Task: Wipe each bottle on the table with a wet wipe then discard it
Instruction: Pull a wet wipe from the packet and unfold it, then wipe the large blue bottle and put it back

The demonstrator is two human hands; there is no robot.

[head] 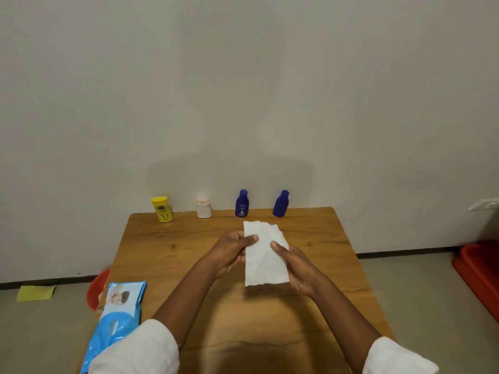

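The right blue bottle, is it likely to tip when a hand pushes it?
Probably yes: the right blue bottle is small, likely light, and already appears to lean. It narrows to its cap, so if it falls it may roll on the table.

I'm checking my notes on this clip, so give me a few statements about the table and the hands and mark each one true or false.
1. Four bottles stand along the far edge of the table. True: a yellow bottle, a white bottle and two blue bottles.
2. The wipe lies flat on the table. False: the left hand and the right hand hold it up between them.
3. The pack of wipes sits at the near left corner. True.
4. The left hand is holding a blue bottle. False: it holds only the wipe.
5. The yellow bottle is the rightmost one. False: it is the leftmost.
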